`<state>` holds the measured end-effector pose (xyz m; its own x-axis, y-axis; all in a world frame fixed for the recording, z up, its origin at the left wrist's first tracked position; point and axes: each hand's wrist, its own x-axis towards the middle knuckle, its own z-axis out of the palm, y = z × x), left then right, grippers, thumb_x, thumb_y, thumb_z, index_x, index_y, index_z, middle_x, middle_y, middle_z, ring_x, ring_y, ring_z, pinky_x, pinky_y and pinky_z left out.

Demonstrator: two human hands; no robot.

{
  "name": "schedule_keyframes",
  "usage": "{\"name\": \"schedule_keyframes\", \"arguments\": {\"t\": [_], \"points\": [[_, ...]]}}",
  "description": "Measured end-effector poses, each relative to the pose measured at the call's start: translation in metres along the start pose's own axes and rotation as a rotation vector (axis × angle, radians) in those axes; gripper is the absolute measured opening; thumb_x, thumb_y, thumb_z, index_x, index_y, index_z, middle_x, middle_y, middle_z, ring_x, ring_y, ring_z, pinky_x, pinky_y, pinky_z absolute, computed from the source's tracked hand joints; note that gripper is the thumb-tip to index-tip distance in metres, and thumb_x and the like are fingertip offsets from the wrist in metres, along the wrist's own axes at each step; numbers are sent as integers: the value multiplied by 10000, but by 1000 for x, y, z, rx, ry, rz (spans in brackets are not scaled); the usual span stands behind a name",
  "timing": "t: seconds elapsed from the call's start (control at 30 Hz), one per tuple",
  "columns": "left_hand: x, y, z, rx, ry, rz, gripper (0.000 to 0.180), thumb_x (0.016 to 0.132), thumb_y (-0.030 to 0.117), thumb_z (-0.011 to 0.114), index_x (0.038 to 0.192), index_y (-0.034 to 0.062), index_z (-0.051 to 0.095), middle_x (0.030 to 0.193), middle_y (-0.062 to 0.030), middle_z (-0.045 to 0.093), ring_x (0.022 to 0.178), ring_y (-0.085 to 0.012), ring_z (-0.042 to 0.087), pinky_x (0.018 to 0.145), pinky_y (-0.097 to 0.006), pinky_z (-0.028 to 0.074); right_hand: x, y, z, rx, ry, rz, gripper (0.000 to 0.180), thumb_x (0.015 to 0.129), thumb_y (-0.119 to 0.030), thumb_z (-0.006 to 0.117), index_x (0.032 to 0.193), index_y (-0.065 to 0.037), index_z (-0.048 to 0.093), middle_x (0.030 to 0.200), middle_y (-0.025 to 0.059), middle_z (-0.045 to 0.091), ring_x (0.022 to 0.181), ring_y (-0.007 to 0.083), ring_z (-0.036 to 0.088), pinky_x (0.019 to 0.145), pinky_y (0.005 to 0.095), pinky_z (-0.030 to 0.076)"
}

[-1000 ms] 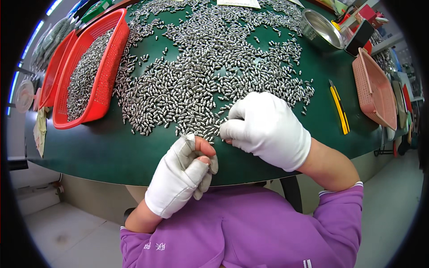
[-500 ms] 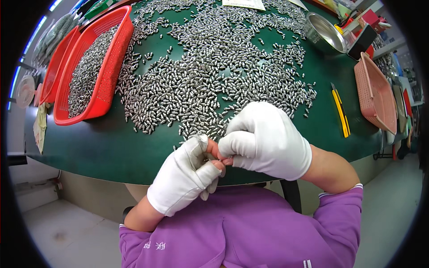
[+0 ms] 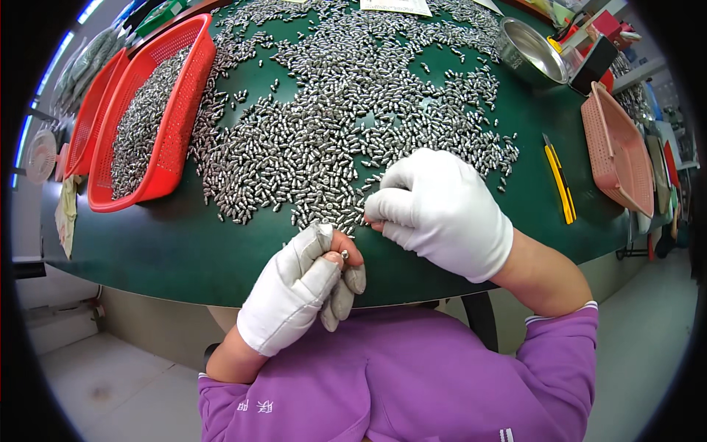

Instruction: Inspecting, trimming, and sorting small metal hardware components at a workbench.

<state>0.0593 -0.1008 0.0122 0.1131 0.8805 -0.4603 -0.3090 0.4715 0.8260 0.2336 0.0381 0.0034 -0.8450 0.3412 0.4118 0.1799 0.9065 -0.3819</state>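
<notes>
My left hand [image 3: 294, 287], in a white glove with bare thumb and index fingertips, pinches a small shiny metal fitting [image 3: 345, 255] near the table's front edge. Its other gloved fingers curl below. To the right and slightly farther away, my right hand [image 3: 449, 214], gloved in white too, has its thumb and fingers drawn together; what lies between the tips, if anything, is hidden. Those tips are at the near edge of a wide spread of similar small metal fittings [image 3: 309, 147] on the green tabletop [image 3: 177, 254]. The two hands are apart.
A red plastic basket [image 3: 193, 110] full of metal fittings stands at the left, another red basket [image 3: 92, 110] behind it. On the right are a yellow utility knife [image 3: 560, 180], a pink basket [image 3: 600, 147] and a steel bowl [image 3: 526, 55]. Paper [image 3: 398, 6] lies at the far edge.
My hands have separated from where their fingertips met. The right has moved up and away toward the pile; the fitting now shows in my left fingertips.
</notes>
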Motion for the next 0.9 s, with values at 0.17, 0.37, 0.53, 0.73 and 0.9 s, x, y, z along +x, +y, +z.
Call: {"name": "schedule_keyframes", "arguments": {"t": [0.17, 0.37, 0.53, 0.73, 0.9], "points": [[1, -3, -1, -37, -26, 57, 129, 982, 133, 444, 1055, 38, 492, 848, -66, 595, 552, -85, 528, 470, -204, 439, 1, -4, 2, -98, -61, -9, 94, 764, -191, 673, 754, -108, 631, 758, 43, 569, 717, 255, 586, 619, 382, 500], [0, -3, -2, -29, -24, 63, 153, 954, 150, 494, 1059, 38, 491, 884, -53, 594, 586, -70, 517, 482, -196, 431, 2, -8, 3, -55, -89, 44, 166, 647, -108, 759, 787, -123, 672, 769, 41, 623, 707, 255, 605, 604, 371, 493], [0, -2, -2, -13, -14, 1, 137, 953, 158, 533, 1030, 46, 511, 892, -39, 597, 584, -55, 505, 486, -191, 415, 3, -12, 0, 397, 24, 87, 190, 667, -83, 793, 800, -124, 664, 767, 36, 617, 708, 232, 601, 634, 350, 487], [2, -2, 0, -21, -19, 23, 93, 956, 115, 535, 1033, 63, 521, 864, -35, 598, 565, -47, 490, 473, -186, 391, 2, -14, 4, 513, -39, 49, 186, 697, -76, 801, 809, -118, 659, 794, 39, 615, 740, 232, 603, 648, 344, 489], [1, -7, -2, -52, 1, 36, 79, 974, 130, 534, 1020, 68, 519, 836, -36, 601, 541, -46, 482, 460, -181, 381, 5, -12, 2, 505, 26, 50, 203, 685, -27, 793, 809, -114, 657, 792, 47, 616, 714, 227, 610, 624, 335, 493]]}}
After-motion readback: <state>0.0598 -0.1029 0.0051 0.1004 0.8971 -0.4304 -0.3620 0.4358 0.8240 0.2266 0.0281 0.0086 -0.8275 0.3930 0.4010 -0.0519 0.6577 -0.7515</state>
